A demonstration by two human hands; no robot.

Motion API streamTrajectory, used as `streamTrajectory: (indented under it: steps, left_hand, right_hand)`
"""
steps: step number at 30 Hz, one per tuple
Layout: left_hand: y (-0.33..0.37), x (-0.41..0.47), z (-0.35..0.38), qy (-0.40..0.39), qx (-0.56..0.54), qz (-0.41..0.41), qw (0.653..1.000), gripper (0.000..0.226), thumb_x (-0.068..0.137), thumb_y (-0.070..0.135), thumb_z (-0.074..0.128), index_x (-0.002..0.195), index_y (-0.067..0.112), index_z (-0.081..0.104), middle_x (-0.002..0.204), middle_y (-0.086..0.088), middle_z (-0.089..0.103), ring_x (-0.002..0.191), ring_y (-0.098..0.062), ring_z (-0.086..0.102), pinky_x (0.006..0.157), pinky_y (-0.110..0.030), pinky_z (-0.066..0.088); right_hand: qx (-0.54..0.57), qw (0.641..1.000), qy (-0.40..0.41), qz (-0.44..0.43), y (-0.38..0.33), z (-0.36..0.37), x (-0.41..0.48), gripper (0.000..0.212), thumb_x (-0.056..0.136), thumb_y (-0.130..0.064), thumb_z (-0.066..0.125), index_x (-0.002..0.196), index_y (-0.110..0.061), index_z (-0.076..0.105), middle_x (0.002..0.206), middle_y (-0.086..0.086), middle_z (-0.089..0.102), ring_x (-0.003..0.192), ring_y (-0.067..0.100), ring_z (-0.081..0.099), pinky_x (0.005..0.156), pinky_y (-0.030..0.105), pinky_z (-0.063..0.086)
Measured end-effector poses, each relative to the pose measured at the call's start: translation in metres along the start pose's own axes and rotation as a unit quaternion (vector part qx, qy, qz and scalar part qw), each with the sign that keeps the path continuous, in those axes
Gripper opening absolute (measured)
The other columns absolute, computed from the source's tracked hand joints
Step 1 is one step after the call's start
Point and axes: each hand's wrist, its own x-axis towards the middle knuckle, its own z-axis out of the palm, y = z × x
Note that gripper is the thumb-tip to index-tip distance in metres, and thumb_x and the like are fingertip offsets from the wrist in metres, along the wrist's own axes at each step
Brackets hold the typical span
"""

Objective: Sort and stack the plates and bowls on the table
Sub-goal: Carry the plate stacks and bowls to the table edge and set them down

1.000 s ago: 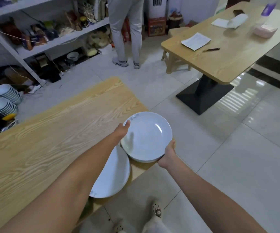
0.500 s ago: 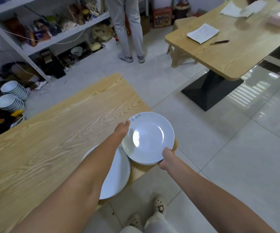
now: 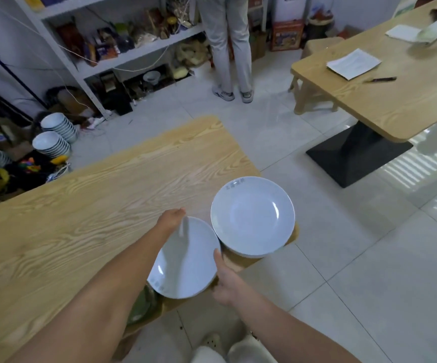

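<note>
Two white plates are at the near right corner of the wooden table (image 3: 86, 218). The far plate (image 3: 252, 216) rests on the corner, overhanging the edge, with no hand on it. The near plate (image 3: 186, 260) is tilted and lifted off the table. My left hand (image 3: 171, 220) grips its far left rim. My right hand (image 3: 226, 280) holds its near right rim. A greenish dish (image 3: 140, 305) shows partly under my left forearm.
Two stacks of white bowls (image 3: 55, 138) stand on the floor at the left by cluttered shelves (image 3: 123, 48). A person (image 3: 231, 48) stands at the shelves. A second wooden table (image 3: 395, 93) with papers and a pen is at the right.
Both hands let go of the far plate, now resting on the table corner. They moved back to the near plate and took hold of it, tilting it up.
</note>
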Motion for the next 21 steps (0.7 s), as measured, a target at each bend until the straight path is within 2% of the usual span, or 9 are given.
streamTrajectory:
  steps: [3,9,13,19,21]
  left_hand:
    - [-0.019,-0.008,-0.014,0.001,0.024,-0.007,1.000,0.043,0.102,0.028,0.040,0.134,0.001,0.053,0.143,-0.018,0.048,0.132,-0.031,0.045,0.109,-0.034,0.033]
    - [-0.023,-0.015,-0.015,-0.029,-0.018,0.001,0.999,0.047,0.103,0.031,0.039,0.140,0.003,0.045,0.149,-0.014,0.040,0.138,-0.029,0.039,0.111,-0.035,0.030]
    - [-0.022,-0.018,-0.016,-0.044,-0.024,-0.006,0.999,0.053,0.102,0.038,0.038,0.144,0.004,0.040,0.153,-0.012,0.034,0.141,-0.028,0.034,0.114,-0.035,0.027]
    - [-0.019,-0.021,-0.020,-0.064,-0.030,-0.002,0.998,0.058,0.103,0.041,0.033,0.146,0.004,0.034,0.156,-0.012,0.028,0.144,-0.028,0.029,0.115,-0.037,0.025]
    - [-0.023,-0.023,-0.028,-0.071,-0.047,-0.010,0.996,0.059,0.102,0.044,0.032,0.148,0.006,0.033,0.156,-0.011,0.028,0.143,-0.029,0.029,0.115,-0.038,0.025]
  right_hand:
    - [0.016,1.000,-0.005,0.019,0.006,0.012,0.005,0.057,0.091,-0.050,0.051,0.134,-0.013,0.049,0.135,0.012,0.057,0.123,0.029,0.055,0.105,0.042,0.043]
    - [0.034,0.998,0.004,0.060,0.005,0.018,0.007,0.072,0.083,-0.054,0.061,0.139,-0.011,0.045,0.136,0.015,0.055,0.124,0.033,0.054,0.107,0.047,0.041]
    - [0.049,0.997,0.009,0.061,0.003,0.017,0.004,0.067,0.084,-0.050,0.062,0.136,-0.012,0.047,0.135,0.017,0.055,0.124,0.035,0.053,0.106,0.050,0.042]
    - [0.030,0.998,-0.031,0.038,0.003,0.018,-0.002,0.063,0.088,-0.057,0.051,0.133,-0.013,0.047,0.138,0.018,0.052,0.128,0.038,0.048,0.109,0.052,0.037]
    - [0.023,0.999,-0.041,0.020,0.006,0.019,-0.004,0.056,0.090,-0.055,0.047,0.127,-0.013,0.050,0.126,0.016,0.060,0.127,0.037,0.049,0.107,0.051,0.039]
